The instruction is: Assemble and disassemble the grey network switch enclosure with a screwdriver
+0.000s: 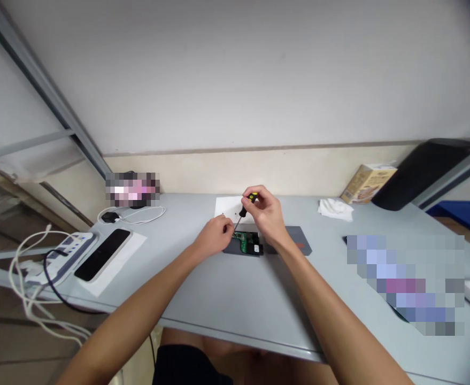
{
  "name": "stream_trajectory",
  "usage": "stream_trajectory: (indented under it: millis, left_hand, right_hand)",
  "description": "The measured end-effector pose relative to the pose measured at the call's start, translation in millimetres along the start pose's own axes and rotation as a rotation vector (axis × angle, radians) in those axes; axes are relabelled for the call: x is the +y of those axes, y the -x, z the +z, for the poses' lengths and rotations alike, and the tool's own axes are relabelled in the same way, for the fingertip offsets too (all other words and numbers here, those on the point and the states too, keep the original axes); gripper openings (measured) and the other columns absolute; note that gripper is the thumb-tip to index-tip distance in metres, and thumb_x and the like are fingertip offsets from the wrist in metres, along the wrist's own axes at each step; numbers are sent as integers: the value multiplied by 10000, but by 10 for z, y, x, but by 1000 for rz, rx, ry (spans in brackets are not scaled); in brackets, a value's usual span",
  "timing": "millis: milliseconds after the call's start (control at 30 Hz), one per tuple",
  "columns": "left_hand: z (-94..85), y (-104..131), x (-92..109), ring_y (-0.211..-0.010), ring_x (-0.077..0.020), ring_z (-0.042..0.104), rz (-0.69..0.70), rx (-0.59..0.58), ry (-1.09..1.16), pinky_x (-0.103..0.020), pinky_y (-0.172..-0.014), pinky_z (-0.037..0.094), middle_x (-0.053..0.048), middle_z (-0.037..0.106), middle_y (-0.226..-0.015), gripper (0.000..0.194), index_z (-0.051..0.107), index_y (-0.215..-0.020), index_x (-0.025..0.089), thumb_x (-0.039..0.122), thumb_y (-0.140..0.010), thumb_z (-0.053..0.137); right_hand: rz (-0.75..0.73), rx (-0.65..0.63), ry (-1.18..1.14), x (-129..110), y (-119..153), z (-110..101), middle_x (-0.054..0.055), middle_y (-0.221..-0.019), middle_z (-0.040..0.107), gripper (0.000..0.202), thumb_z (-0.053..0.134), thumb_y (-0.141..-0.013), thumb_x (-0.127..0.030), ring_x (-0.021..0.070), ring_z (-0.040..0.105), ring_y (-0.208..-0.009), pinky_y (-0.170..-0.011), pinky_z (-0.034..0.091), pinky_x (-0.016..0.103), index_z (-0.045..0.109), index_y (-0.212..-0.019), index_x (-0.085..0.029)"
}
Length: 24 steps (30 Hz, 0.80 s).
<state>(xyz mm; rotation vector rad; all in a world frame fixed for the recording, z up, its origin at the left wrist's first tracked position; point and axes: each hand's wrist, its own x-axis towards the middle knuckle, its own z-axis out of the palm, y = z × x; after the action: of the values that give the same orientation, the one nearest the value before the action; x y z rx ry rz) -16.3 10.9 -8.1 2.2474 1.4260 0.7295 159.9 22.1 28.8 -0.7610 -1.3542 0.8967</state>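
My right hand (267, 213) is closed round the black and yellow handle of a screwdriver (243, 212). The screwdriver's shaft slants down to the left, to the upper left part of a green circuit board (243, 241) with black parts. My left hand (215, 235) is at the board's left edge, its fingers curled together by the screwdriver's tip; what they hold, if anything, is hidden. Beneath the board lies a dark grey mat (305, 243). A white sheet (225, 205) with small dark specks lies behind it.
At the left are a phone (103, 255) on white paper, a power strip (64, 256) with cables, and a black adapter (109, 217). Crumpled tissue (334, 209), a yellow box (368, 184) and a black cylinder (423, 171) stand at the back right. Blurred items lie at both sides.
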Motion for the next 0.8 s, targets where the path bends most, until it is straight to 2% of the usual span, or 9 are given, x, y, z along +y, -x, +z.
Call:
stream_trajectory:
  millis: [200,267,433,533,600,667,733,800]
  left_hand:
    - [-4,0,-7,-726,-159,584,-3,-5,-3,-287,-725,441,-22,643,-829,267,691,-768,188,93,-941,511]
    - [-1,-2,-8,-725,-158,583,-1,-6,2,-288,-726,440,-22,640,-826,270,690,-767,188,94,-943,507]
    - [4,0,-17,-740,-160,587,3,0,3,-289,-736,437,-20,638,-826,262,686,-767,188,96,-937,509]
    - [4,5,-24,-737,-157,583,6,4,6,-287,-734,434,-20,639,-831,263,683,-763,188,97,-935,506]
    - [7,4,-27,-734,-155,581,3,3,8,-283,-728,434,-20,642,-829,266,684,-759,188,86,-926,504]
    - [17,-2,-29,-732,-154,580,-1,12,11,-280,-723,435,-20,645,-823,266,685,-754,186,81,-920,506]
    - [30,-12,-34,-728,-153,577,-3,30,9,-278,-722,435,-17,646,-809,262,686,-747,184,79,-914,514]
    - [43,-22,-44,-722,-153,574,-6,43,6,-277,-721,432,-13,642,-792,259,688,-739,183,76,-906,521]
  right_hand:
    - [29,-88,-74,14,-19,-42,22,-993,675,249,634,-946,-417,195,670,-916,-890,552,389,654,-1159,-290]
    - [38,-85,-68,13,-12,-41,29,-1016,681,235,629,-956,-441,201,667,-944,-899,546,390,657,-1131,-287]
    - [15,34,16,8,-6,-27,33,-1021,629,179,729,-883,-425,180,603,-868,-753,540,330,700,-967,-269]
    - [30,-25,-51,4,-21,-36,25,-986,652,230,706,-896,-402,189,645,-914,-865,554,369,697,-1093,-285]
    - [59,-87,-118,-2,-27,-37,32,-1033,678,254,667,-932,-415,202,675,-988,-937,553,405,664,-1158,-299]
    - [101,-128,-168,-10,-23,-21,43,-1120,688,225,634,-960,-437,211,685,-1038,-957,557,426,645,-1144,-307]
    - [110,-113,-169,-18,-9,14,51,-1200,675,198,658,-947,-438,213,674,-1055,-933,564,415,654,-1087,-299]
    - [52,-30,-99,-26,8,61,50,-1160,659,174,730,-888,-400,199,647,-992,-875,561,378,672,-997,-276]
